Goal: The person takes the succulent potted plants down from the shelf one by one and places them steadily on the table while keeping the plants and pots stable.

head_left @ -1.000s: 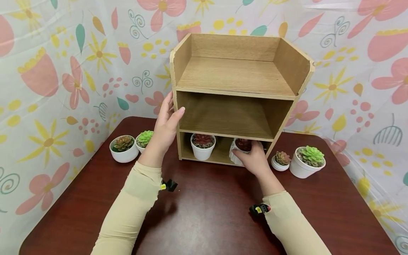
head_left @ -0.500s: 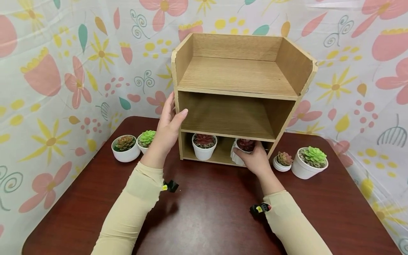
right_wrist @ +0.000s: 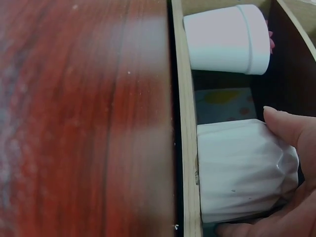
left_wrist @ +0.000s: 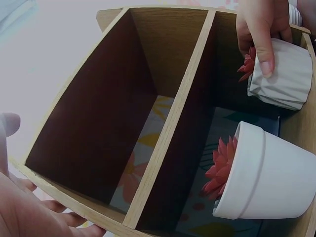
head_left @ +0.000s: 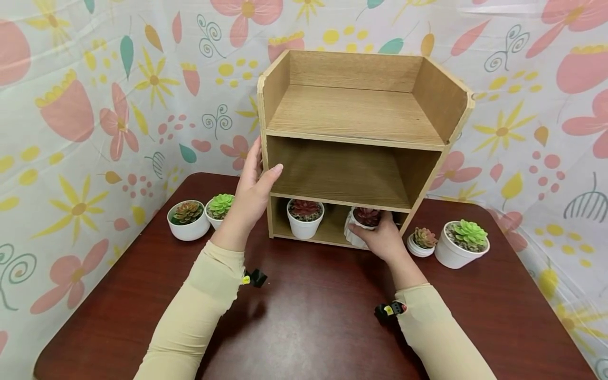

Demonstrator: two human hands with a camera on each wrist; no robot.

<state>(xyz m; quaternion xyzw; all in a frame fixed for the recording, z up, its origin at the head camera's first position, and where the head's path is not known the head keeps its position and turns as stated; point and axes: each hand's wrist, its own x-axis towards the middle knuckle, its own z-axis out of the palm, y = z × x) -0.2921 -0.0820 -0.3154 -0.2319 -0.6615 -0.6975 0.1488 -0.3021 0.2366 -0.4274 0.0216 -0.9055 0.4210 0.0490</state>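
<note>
A white faceted pot [right_wrist: 242, 170] with a dark red succulent stands in the bottom compartment of the wooden shelf [head_left: 351, 140], at its right end. My right hand [head_left: 380, 235] grips this pot, thumb and fingers on opposite sides, its base on the bottom board near the front edge. Beside it to the left, in the same compartment, is a smooth white pot [head_left: 305, 227] with another red succulent. My left hand [head_left: 249, 190] rests against the shelf's left side panel, fingers laid along the outside and thumb extended off the panel in the left wrist view.
On the table [head_left: 304, 316] left of the shelf stand a bowl-like pot [head_left: 189, 230] with a brownish succulent and a pot with a green succulent [head_left: 221, 204]. Right of it are a small pot [head_left: 421, 250] and a larger white pot [head_left: 453, 256]. Patterned cloth [head_left: 119, 105] hangs behind.
Both hands keep their places on the shelf and the faceted pot. The whole head view has shifted very slightly; the pots stay where they were.
</note>
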